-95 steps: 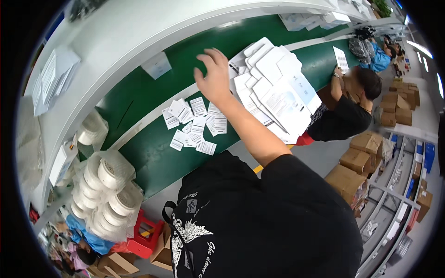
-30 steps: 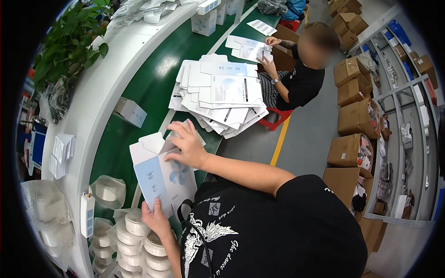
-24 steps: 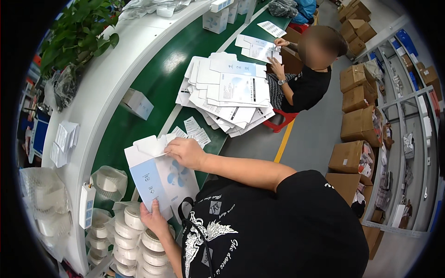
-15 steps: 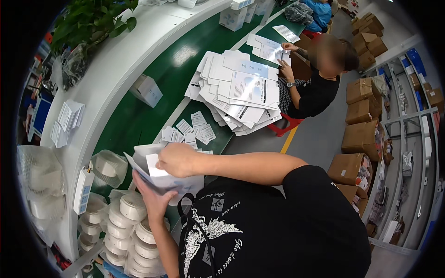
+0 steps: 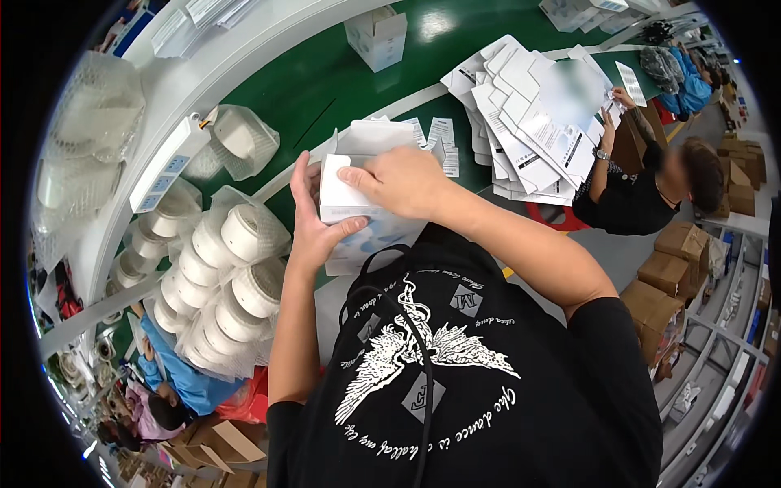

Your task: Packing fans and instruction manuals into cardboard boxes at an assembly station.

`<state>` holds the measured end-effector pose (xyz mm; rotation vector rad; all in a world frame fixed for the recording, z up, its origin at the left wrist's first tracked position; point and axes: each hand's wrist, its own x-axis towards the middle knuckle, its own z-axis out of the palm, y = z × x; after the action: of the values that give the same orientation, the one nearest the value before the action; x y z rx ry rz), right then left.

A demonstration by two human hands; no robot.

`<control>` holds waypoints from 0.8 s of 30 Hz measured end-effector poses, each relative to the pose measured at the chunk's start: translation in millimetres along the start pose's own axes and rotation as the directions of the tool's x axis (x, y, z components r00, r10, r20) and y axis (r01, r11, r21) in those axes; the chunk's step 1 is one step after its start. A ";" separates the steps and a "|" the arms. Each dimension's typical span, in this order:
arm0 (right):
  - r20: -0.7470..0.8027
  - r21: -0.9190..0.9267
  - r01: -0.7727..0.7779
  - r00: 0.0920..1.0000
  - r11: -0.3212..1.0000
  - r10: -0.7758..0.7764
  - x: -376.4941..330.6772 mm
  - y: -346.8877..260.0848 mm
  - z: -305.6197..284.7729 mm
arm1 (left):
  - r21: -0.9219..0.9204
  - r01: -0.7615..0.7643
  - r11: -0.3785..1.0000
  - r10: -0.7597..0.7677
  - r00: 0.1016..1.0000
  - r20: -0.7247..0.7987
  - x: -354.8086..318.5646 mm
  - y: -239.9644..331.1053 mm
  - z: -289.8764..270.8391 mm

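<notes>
An open white carton (image 5: 378, 236) with a pale blue print stands in front of my chest at the table edge, its back flap (image 5: 378, 132) raised. My left hand (image 5: 313, 224) wraps its left side, thumb along the front face. Over the top, my right hand (image 5: 399, 183) bends inward, its thumb pressed on a smooth white piece (image 5: 342, 193) at the carton's mouth. Whether that piece is a flap or an insert I cannot tell. The right fingertips are partly hidden by the hand itself. Printed paper slips (image 5: 442, 130) lie just behind the carton.
White round parts in bubble wrap (image 5: 220, 276) are stacked at my left, beside a white power strip (image 5: 168, 167). Flat cartons (image 5: 521, 122) pile up at the right, where a co-worker (image 5: 630, 191) sits. Another upright carton (image 5: 378, 39) stands on the green table.
My view has swung left and down, so the scene sits farther right. Both hands stay on the carton; my right hand has gone from a fist to fingers more extended over its top.
</notes>
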<state>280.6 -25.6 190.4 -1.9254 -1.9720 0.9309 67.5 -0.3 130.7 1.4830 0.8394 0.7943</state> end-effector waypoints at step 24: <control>-0.634 0.147 0.496 0.711 0.856 -0.303 7.0 49.6 21.4 | 0.347 -0.103 0.932 0.129 0.990 -0.052 -16.1 -10.9 -25.4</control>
<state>307.8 -28.1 143.4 -1.2958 -1.6366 0.4004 36.8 -0.8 121.6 1.8355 0.9905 0.8237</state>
